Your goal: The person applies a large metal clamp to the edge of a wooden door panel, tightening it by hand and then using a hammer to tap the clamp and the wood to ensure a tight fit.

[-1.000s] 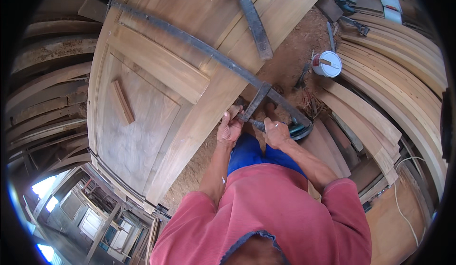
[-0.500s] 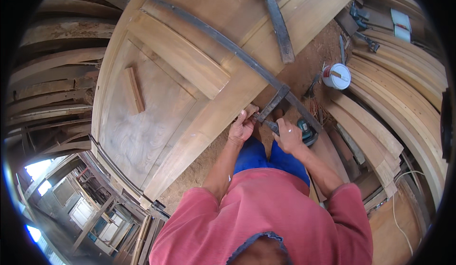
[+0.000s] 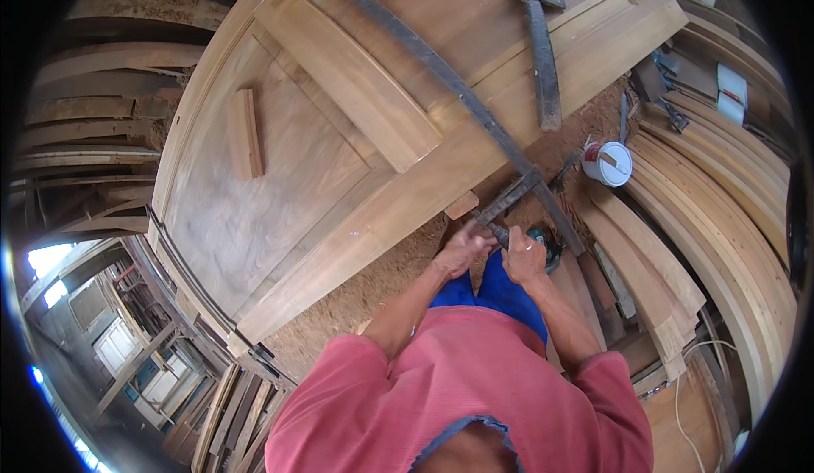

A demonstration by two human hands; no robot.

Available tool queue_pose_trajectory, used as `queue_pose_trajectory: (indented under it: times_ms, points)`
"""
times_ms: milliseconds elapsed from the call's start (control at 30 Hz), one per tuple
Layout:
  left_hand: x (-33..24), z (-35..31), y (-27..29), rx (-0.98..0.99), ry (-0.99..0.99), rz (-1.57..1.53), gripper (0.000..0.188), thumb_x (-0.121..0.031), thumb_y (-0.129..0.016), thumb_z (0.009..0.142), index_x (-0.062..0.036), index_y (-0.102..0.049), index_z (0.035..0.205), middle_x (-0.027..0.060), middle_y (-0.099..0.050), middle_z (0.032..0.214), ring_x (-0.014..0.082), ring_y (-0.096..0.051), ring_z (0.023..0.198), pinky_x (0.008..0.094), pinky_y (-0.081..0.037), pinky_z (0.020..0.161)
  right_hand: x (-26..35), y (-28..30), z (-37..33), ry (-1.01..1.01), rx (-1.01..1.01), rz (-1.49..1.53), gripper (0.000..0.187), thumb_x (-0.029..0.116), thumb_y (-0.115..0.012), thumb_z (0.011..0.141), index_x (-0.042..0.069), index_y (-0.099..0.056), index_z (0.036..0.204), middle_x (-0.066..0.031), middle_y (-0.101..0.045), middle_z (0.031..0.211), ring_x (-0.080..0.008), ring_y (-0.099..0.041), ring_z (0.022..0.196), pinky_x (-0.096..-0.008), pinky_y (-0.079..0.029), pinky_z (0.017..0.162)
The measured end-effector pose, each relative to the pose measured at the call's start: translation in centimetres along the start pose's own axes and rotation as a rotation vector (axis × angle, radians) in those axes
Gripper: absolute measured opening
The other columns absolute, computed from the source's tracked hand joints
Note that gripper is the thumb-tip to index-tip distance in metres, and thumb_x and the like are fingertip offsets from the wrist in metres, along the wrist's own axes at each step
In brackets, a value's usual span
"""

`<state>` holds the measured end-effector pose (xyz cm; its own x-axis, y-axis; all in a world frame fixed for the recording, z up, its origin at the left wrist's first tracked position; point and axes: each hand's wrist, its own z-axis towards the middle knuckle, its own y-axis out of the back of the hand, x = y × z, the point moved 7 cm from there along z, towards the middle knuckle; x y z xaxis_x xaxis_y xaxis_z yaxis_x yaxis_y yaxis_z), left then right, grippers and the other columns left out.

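A long dark metal bar clamp lies across a large wooden panelled door, its jaw and screw end reaching past the near edge. My right hand is closed round the handle of the clamp's screw. Beside it, my left hand has its fingers curled at the screw, close to the jaw; they are partly hidden. A small wood block sits against the door's near edge, just beyond my left hand and apart from it.
A heavy hammer and a short wood strip rest on the door. To the right stand a white bucket and stacked curved boards. A second clamp runs along the door's left end. More timber fills the left side.
My left hand has let go of the wood block and moved to the clamp's screw. The block stays at the door's edge. My right hand keeps its grip on the handle. The view has shifted slightly.
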<state>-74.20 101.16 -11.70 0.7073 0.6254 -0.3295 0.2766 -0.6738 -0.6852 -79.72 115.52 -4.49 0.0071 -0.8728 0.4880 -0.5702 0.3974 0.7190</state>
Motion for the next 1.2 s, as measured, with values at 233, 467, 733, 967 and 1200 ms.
queue_pose_trajectory:
  times_ms: [233,467,733,967,1200]
  points:
    - [3.1,3.2,-5.4,0.161,0.063,0.034,0.054,-0.047,-0.06,0.099,-0.0072,-0.052,0.133,0.0049,-0.059,0.126,0.0151,-0.053,0.118,0.0355,-0.042,0.104,0.6,1.0,0.4,0.02,-0.104,0.097,0.032,0.011,-0.063,0.082,0.012,-0.059,0.113,-0.0188,-0.07,0.09,-0.0423,-0.068,0.083,-0.0517,-0.053,0.071]
    - [3.4,2.2,-6.0,0.027,0.137,0.048,0.043,-0.049,-0.056,0.101,-0.0092,-0.057,0.117,0.0033,-0.061,0.115,0.015,-0.058,0.107,0.0342,-0.048,0.096,-0.6,0.5,1.0,-0.001,0.063,0.102,0.03,0.014,-0.064,0.083,0.01,-0.06,0.112,-0.0221,-0.07,0.089,-0.0446,-0.067,0.081,-0.0538,-0.052,0.07]
    - [3.2,0.5,-3.0,-0.515,0.461,0.636,0.08,-0.06,-0.054,0.098,0.0147,-0.049,0.128,0.0178,-0.06,0.114,0.0184,-0.059,0.103,0.0342,-0.051,0.088,-0.7,0.5,2.4,0.138,0.284,0.43,0.026,0.014,-0.07,0.078,-0.002,-0.061,0.097,-0.028,-0.067,0.085,-0.0504,-0.064,0.085,-0.053,-0.051,0.071]
    - [7.2,0.4,1.5,-0.554,0.387,0.722,0.081,-0.065,-0.046,0.097,0.0093,-0.053,0.128,0.0171,-0.064,0.103,0.0174,-0.058,0.091,0.0335,-0.048,0.079,-0.7,-0.4,2.7,0.028,0.656,0.611,0.024,0.012,-0.068,0.08,-0.001,-0.064,0.1,-0.0219,-0.07,0.082,-0.0393,-0.07,0.079,-0.0454,-0.053,0.067]
    - [-2.3,-0.2,-4.5,-0.183,-0.198,-0.374,0.038,-0.041,-0.066,0.096,-0.0089,-0.064,0.115,0.0107,-0.069,0.116,0.0218,-0.063,0.105,0.0375,-0.05,0.091,-0.1,5.7,2.9,-0.002,0.551,0.199,0.038,0.027,-0.069,0.084,0.0,-0.062,0.11,-0.0281,-0.068,0.105,-0.0414,-0.067,0.1,-0.0486,-0.051,0.089]
